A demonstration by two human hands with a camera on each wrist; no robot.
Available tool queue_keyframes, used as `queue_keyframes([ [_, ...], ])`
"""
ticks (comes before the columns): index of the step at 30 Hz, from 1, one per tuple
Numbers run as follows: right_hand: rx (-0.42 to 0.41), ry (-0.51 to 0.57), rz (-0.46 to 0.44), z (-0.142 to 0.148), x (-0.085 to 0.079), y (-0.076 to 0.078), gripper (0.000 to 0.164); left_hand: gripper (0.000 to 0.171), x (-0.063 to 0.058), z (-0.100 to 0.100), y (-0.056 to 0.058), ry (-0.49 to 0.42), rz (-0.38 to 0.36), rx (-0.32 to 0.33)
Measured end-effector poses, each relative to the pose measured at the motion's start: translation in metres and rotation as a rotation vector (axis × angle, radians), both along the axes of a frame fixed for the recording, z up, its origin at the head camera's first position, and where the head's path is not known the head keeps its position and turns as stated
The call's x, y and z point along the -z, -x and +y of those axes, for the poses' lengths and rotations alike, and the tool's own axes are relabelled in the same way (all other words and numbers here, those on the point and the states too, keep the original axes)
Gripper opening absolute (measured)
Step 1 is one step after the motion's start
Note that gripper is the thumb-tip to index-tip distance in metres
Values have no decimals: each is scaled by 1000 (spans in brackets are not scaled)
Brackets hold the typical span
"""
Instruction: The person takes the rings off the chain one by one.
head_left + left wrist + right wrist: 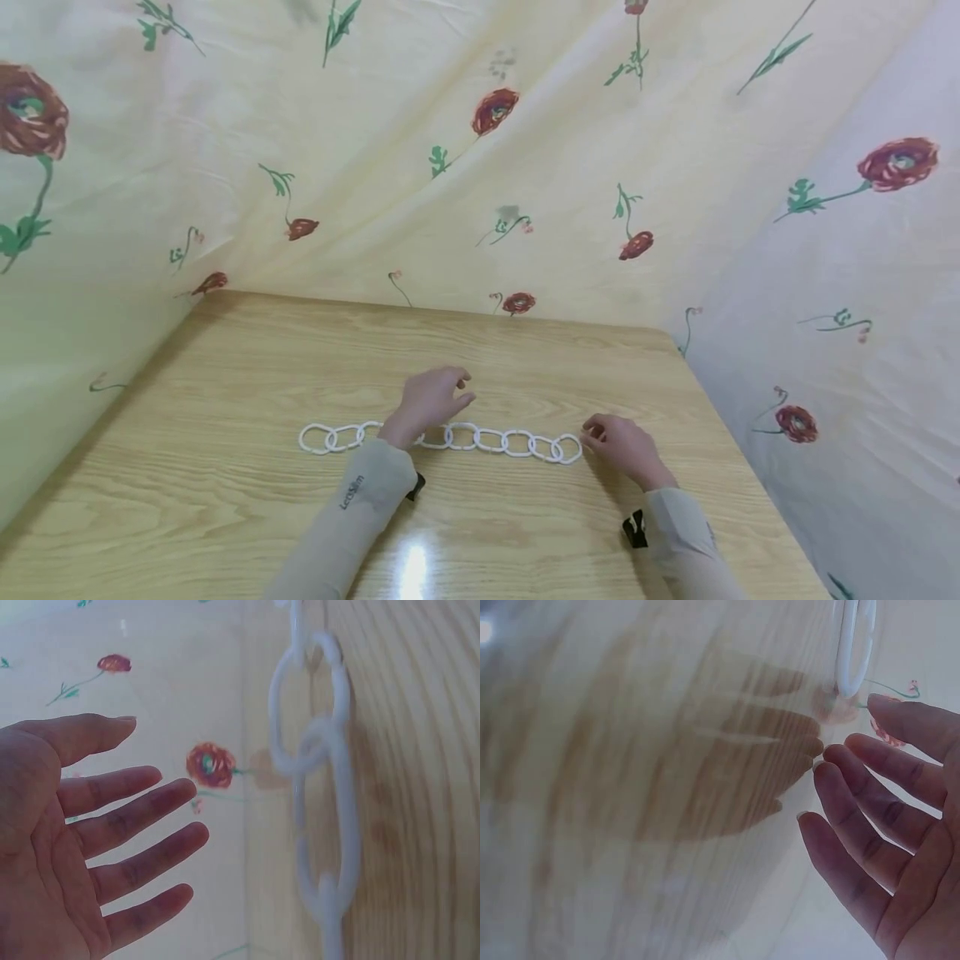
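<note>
A white plastic chain of several linked oval rings lies stretched sideways across the wooden table. My left hand hovers over the middle of it, its wrist and sleeve hiding a few links from the head camera. In the left wrist view the fingers are spread and relaxed with nothing in them, the chain running past to one side. At the chain's right end is my right hand, fingertips close beside the last link. The right wrist view shows the fingers loosely bent and holding nothing, near that end link.
The wood-grain table reaches back to a pale cloth printed with red flowers, which hangs behind and along both sides. Each wrist carries a small black camera mount. A bright light reflection shows at the table's front.
</note>
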State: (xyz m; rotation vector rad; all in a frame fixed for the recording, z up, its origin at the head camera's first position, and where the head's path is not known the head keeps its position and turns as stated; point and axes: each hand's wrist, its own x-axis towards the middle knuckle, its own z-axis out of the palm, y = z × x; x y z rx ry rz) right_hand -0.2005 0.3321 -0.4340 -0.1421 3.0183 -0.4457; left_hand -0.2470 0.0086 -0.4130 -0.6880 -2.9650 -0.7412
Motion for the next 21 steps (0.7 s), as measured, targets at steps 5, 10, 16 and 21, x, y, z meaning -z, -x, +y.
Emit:
queue_keyframes([
  [5,-10,5,-11,-2,-2,0,24,36,6,17,-1,3,12,61],
  [10,-18,-7,-11,-3,-2,1,21,35,10,33,-4,20,-29,174],
  [16,-9,-22,-22,-5,0,1,18,32,13,51,-9,112,21,286],
  [21,6,-37,-31,-6,-1,2,17,26,18,70,-14,222,148,358],
])
